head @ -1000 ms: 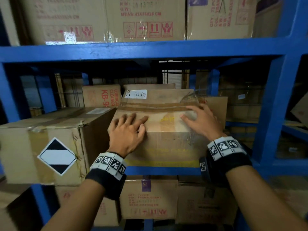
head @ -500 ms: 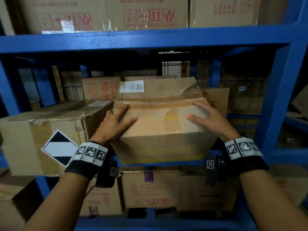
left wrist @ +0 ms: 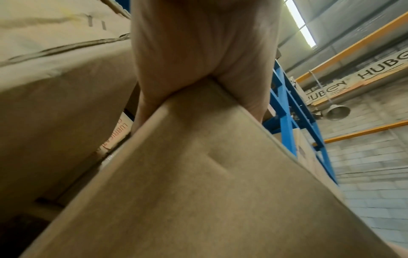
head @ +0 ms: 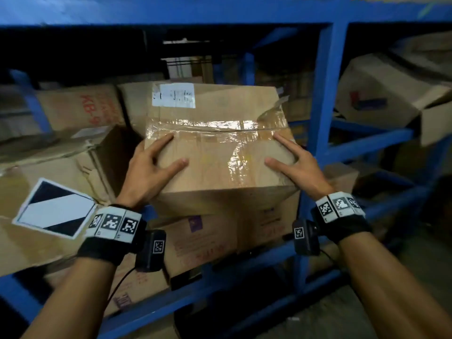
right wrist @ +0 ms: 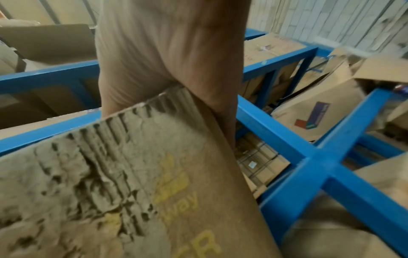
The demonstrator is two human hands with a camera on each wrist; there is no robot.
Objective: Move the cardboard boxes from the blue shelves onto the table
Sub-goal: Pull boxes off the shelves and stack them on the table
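Head view was dim with deep shadow behind the blue metal shelf frame (head: 326, 99), glare on the taped brown cardboard box (head: 215, 128), blurred bowed edges; both wrist views motion-soft, bright ceiling skylight strip (left wrist: 302, 22) lighting the left one.

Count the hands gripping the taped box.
2. The left hand grips the box's left top edge, the right hand its right top edge; fingers on the sides are hidden.

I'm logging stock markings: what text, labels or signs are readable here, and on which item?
"KB-": red print on the rear left box.
"HUBEN": wall sign.
"way": yellow print on the held box.
White label on the held box: blurred.
Black-and-white diamond sign: no words.
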